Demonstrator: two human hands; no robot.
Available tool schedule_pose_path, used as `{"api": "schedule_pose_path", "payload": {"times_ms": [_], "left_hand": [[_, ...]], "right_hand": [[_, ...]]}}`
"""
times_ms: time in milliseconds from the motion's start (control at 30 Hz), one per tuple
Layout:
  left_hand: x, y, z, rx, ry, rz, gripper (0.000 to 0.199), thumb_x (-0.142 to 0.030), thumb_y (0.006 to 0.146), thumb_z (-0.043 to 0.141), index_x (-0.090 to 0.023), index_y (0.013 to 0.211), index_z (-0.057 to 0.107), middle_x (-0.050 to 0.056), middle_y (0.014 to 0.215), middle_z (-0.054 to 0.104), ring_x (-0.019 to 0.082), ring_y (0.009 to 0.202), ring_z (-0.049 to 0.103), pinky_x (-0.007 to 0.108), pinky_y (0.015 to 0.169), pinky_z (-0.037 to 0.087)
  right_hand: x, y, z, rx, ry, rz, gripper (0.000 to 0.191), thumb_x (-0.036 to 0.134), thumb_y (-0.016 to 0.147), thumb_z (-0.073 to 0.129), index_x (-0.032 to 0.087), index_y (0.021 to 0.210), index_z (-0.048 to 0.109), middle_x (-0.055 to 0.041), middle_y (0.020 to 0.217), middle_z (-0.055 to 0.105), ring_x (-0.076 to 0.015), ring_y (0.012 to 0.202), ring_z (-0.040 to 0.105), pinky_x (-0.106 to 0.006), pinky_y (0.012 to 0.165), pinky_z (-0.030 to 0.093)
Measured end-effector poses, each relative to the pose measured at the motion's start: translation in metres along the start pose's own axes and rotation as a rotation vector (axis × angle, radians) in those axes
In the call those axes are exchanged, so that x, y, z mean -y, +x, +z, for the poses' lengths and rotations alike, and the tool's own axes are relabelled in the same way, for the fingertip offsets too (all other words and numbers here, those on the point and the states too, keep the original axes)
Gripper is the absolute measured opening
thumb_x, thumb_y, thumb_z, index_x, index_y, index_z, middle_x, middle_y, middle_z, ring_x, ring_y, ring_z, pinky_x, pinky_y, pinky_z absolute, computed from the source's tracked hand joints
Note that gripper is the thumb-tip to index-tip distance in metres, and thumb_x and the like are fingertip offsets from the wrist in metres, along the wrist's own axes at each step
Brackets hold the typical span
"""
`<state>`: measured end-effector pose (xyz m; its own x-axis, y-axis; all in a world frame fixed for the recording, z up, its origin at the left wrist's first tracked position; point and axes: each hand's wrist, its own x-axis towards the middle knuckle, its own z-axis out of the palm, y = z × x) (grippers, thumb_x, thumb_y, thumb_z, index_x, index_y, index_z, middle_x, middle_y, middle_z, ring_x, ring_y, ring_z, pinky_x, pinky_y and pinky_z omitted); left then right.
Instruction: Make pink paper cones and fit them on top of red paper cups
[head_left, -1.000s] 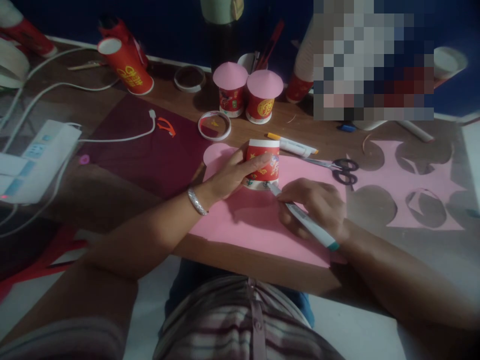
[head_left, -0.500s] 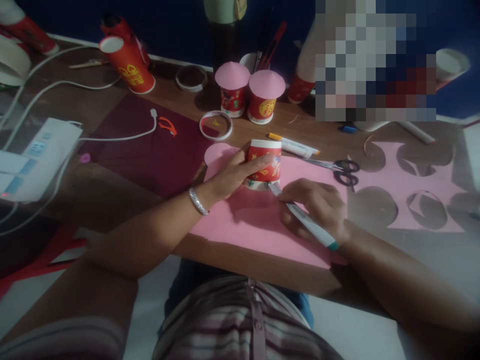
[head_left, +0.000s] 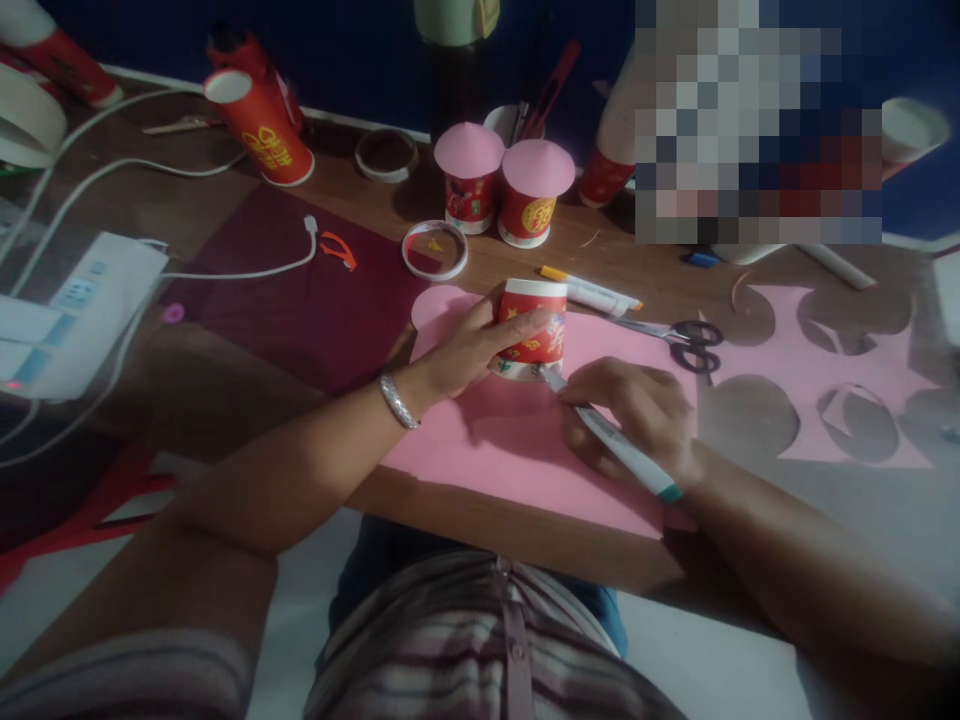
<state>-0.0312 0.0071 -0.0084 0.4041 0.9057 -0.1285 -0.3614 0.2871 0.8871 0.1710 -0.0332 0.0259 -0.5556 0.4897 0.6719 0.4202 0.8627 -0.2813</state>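
My left hand (head_left: 472,345) is wrapped round a short red paper cup (head_left: 551,325) with a white band along its lower edge, where small green marks show. The cup is over a pink paper sheet (head_left: 480,445). Between the fingers of my right hand (head_left: 630,410) is a white marker (head_left: 626,450) with a green end; its tip touches the white band. Behind the cup lie an orange-and-white marker (head_left: 596,292) and black-handled scissors (head_left: 694,345).
Two red cups with pink cone tops, one of them at the right (head_left: 526,210), stand at the back. Cut pink paper (head_left: 810,360) lies right. A white ring (head_left: 435,251), white cable (head_left: 240,276), power strip (head_left: 112,315) and tall red cup (head_left: 262,135) are left.
The whole view has shifted very slightly. Both hands keep their hold on the cup and marker, with the marker tip still at the white band.
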Motion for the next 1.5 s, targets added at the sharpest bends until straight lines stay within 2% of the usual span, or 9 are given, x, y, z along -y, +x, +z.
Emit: {"api": "schedule_pose_path", "payload": {"times_ms": [700, 967, 1300, 1500], "left_hand": [[0.0013, 0.0001, -0.0009, 0.024, -0.023, -0.006, 0.052, -0.049, 0.085, 0.082, -0.020, 0.124, 0.063, 0.007, 0.109, 0.076, 0.021, 0.102, 0.074, 0.033, 0.088, 0.059], [0.0033, 0.0013, -0.0027, 0.020, -0.029, 0.012, 0.051, -0.046, 0.086, 0.082, -0.019, 0.124, 0.063, 0.009, 0.116, 0.075, 0.021, 0.105, 0.073, 0.033, 0.089, 0.058], [0.0021, 0.0020, -0.0002, 0.013, -0.025, 0.009, 0.053, -0.048, 0.084, 0.082, -0.019, 0.124, 0.062, 0.009, 0.113, 0.075, 0.021, 0.104, 0.073, 0.032, 0.088, 0.058], [0.0005, 0.0013, 0.0003, 0.012, -0.009, 0.010, 0.050, -0.047, 0.084, 0.082, -0.018, 0.122, 0.062, 0.009, 0.115, 0.074, 0.021, 0.105, 0.072, 0.033, 0.089, 0.058]], "right_hand": [[0.0009, 0.0036, -0.0008, 0.002, 0.007, -0.001, 0.020, 0.005, 0.089, 0.065, 0.022, 0.098, 0.059, 0.0000, 0.075, 0.070, -0.0144, 0.061, 0.068, -0.026, 0.055, 0.055], [0.0007, 0.0000, -0.0003, 0.004, 0.009, 0.016, 0.019, 0.004, 0.087, 0.065, 0.021, 0.094, 0.059, -0.0003, 0.073, 0.068, -0.0141, 0.057, 0.065, -0.026, 0.052, 0.051], [0.0037, 0.0020, -0.0001, -0.049, 0.009, -0.007, 0.023, 0.002, 0.085, 0.067, 0.021, 0.094, 0.058, 0.0013, 0.070, 0.066, -0.0148, 0.057, 0.065, -0.028, 0.052, 0.053], [0.0030, 0.0013, -0.0008, -0.008, 0.000, 0.011, 0.023, 0.002, 0.086, 0.067, 0.021, 0.096, 0.058, -0.0001, 0.073, 0.068, -0.0147, 0.059, 0.067, -0.027, 0.053, 0.054]]}}
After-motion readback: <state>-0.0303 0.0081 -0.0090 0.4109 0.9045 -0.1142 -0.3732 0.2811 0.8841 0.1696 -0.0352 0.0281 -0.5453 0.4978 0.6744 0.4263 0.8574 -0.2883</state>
